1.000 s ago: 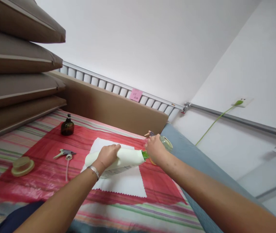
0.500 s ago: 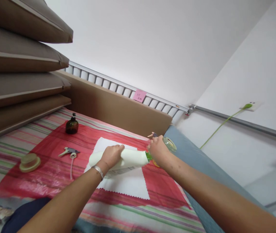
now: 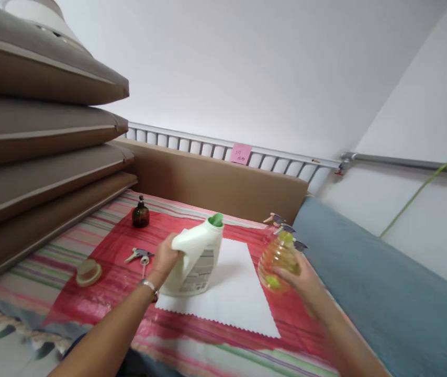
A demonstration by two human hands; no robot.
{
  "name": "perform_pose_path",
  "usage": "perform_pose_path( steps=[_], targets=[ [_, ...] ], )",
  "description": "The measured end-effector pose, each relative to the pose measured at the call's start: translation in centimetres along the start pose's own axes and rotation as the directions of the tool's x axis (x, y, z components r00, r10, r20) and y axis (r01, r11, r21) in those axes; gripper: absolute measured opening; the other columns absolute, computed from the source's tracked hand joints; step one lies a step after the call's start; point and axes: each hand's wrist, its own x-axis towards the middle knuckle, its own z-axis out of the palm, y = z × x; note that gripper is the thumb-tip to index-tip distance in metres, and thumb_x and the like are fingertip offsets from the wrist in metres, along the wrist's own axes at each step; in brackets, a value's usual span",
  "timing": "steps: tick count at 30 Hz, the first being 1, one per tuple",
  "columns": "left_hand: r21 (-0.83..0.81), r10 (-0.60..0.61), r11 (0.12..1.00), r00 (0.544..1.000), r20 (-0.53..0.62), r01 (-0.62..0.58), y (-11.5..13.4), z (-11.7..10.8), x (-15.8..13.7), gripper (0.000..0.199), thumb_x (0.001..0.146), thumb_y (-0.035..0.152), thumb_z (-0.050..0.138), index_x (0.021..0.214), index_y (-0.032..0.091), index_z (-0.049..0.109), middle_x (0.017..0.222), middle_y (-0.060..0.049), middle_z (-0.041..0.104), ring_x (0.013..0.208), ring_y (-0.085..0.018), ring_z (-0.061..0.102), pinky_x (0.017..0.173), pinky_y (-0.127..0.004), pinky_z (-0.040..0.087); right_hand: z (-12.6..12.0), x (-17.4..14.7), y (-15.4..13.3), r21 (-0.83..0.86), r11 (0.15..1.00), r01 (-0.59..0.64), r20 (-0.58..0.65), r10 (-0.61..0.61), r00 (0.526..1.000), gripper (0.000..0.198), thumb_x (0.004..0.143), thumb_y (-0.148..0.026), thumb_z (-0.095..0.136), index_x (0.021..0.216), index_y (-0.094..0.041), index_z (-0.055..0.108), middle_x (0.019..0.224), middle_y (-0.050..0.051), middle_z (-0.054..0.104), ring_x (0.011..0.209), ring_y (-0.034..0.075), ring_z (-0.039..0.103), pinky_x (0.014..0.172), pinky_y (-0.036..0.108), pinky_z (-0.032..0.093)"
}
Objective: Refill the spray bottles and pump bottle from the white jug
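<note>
My left hand (image 3: 167,256) is closed round the handle of a pale green detergent jug (image 3: 211,251). The jug's green spout points up, and its base is at the white zigzag-edged cloth (image 3: 239,293). On the right, my right hand (image 3: 300,275) is wrapped around a see-through yellowish bottle (image 3: 274,262), somewhat blurred. Trigger spray heads (image 3: 274,219) show just behind and beside this bottle; which bottles they belong to I cannot tell. Left of the jug lies a loose trigger sprayer (image 3: 139,255) with its tube partly hidden by my left arm.
A dark pump bottle (image 3: 141,214) stands at the back left on a red see-through sheet (image 3: 117,246). Nearer is a round pale lid (image 3: 89,272). Stacked brown cushions (image 3: 51,125) rise on the left. A brown board (image 3: 208,178) runs along the back, a blue-grey panel (image 3: 365,262) on the right.
The jug has gone from lying nearly level, spout towards the right hand, to upright. My right hand has moved away from the spout and lower, with the bottle. The view has shifted.
</note>
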Motion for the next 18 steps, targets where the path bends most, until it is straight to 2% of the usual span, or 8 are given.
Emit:
perform_pose_path(
  steps=[1, 3, 5, 7, 10, 13, 16, 18],
  targets=[
    [-0.043, -0.018, 0.999, 0.998, -0.058, 0.015, -0.7, -0.1, 0.2, 0.021, 0.072, 0.017, 0.049, 0.091, 0.017, 0.06, 0.087, -0.005, 0.068, 0.079, -0.019, 0.063, 0.068, -0.026, 0.047, 1.1, -1.0, 1.5, 0.156, 0.984, -0.081, -0.036, 0.088, 0.996, 0.076, 0.062, -0.044, 0.069, 0.128, -0.022, 0.037, 0.115, 0.01, 0.061, 0.105, 0.028, 0.058, 0.092, 0.043, 0.043],
    [-0.118, -0.052, 0.993, 0.985, -0.162, 0.033, -1.7, 0.2, 0.8, 0.024, 0.071, 0.018, 0.049, 0.092, 0.015, 0.058, 0.087, -0.006, 0.067, 0.079, -0.019, 0.062, 0.069, -0.027, 0.047, 3.3, -2.6, 4.0, 0.354, 0.917, -0.185, -0.042, 0.213, 0.976, 0.081, 0.06, -0.045, 0.072, 0.129, -0.023, 0.036, 0.117, 0.01, 0.06, 0.107, 0.027, 0.056, 0.095, 0.043, 0.04],
    [-0.179, -0.072, 0.983, 0.972, -0.222, 0.032, -2.3, 1.0, 1.4, 0.024, 0.069, 0.018, 0.05, 0.091, 0.014, 0.057, 0.085, -0.006, 0.066, 0.076, -0.018, 0.06, 0.067, -0.028, 0.047, 5.0, -3.5, 5.5, 0.45, 0.863, -0.229, -0.038, 0.275, 0.961, 0.086, 0.057, -0.045, 0.074, 0.13, -0.023, 0.035, 0.117, 0.01, 0.06, 0.109, 0.028, 0.055, 0.096, 0.044, 0.039],
    [-0.225, -0.074, 0.974, 0.97, -0.232, 0.02, -2.7, 2.1, 1.8, 0.024, 0.066, 0.019, 0.053, 0.088, 0.015, 0.059, 0.082, -0.004, 0.066, 0.073, -0.018, 0.06, 0.066, -0.027, 0.047, 6.2, -3.6, 6.2, 0.5, 0.834, -0.234, -0.038, 0.291, 0.956, 0.089, 0.055, -0.047, 0.074, 0.131, -0.022, 0.035, 0.117, 0.012, 0.059, 0.11, 0.028, 0.054, 0.095, 0.044, 0.04],
    [-0.246, -0.065, 0.969, 0.974, -0.219, 0.01, -3.0, 3.4, 1.8, 0.022, 0.064, 0.019, 0.056, 0.086, 0.015, 0.061, 0.08, -0.003, 0.065, 0.073, -0.018, 0.059, 0.068, -0.029, 0.046, 7.4, -3.3, 6.6, 0.514, 0.825, -0.233, -0.013, 0.28, 0.96, 0.087, 0.056, -0.049, 0.073, 0.13, -0.023, 0.035, 0.119, 0.013, 0.057, 0.111, 0.03, 0.053, 0.092, 0.044, 0.043],
    [-0.214, -0.047, 0.977, 0.981, -0.19, 0.006, -3.1, 3.7, 1.3, 0.025, 0.067, 0.017, 0.055, 0.091, 0.016, 0.062, 0.084, -0.004, 0.065, 0.077, -0.018, 0.058, 0.072, -0.03, 0.046, 8.8, -3.4, 7.3, 0.465, 0.847, -0.258, 0.024, 0.279, 0.96, 0.082, 0.057, -0.05, 0.072, 0.127, -0.025, 0.037, 0.121, 0.012, 0.055, 0.112, 0.031, 0.051, 0.093, 0.045, 0.041],
    [-0.162, -0.019, 0.987, 0.995, -0.1, 0.003, -2.9, 2.7, 0.4, 0.032, 0.067, 0.017, 0.059, 0.099, 0.016, 0.061, 0.089, -0.005, 0.066, 0.081, -0.018, 0.06, 0.075, -0.029, 0.047, 10.3, -3.9, 8.5, 0.402, 0.86, -0.314, 0.091, 0.303, 0.949, 0.082, 0.057, -0.051, 0.07, 0.127, -0.023, 0.035, 0.122, 0.014, 0.054, 0.11, 0.032, 0.053, 0.094, 0.045, 0.042],
    [-0.154, 0.001, 0.988, 1.0, 0.025, 0.003, -2.9, 1.4, -0.5, 0.04, 0.067, 0.021, 0.065, 0.105, 0.016, 0.059, 0.097, -0.007, 0.066, 0.091, -0.02, 0.06, 0.081, -0.031, 0.047, 11.0, -4.2, 9.3, 0.354, 0.876, -0.329, 0.156, 0.291, 0.944, 0.081, 0.058, -0.052, 0.068, 0.127, -0.024, 0.035, 0.122, 0.013, 0.055, 0.11, 0.033, 0.052, 0.094, 0.046, 0.042]
  ],
)
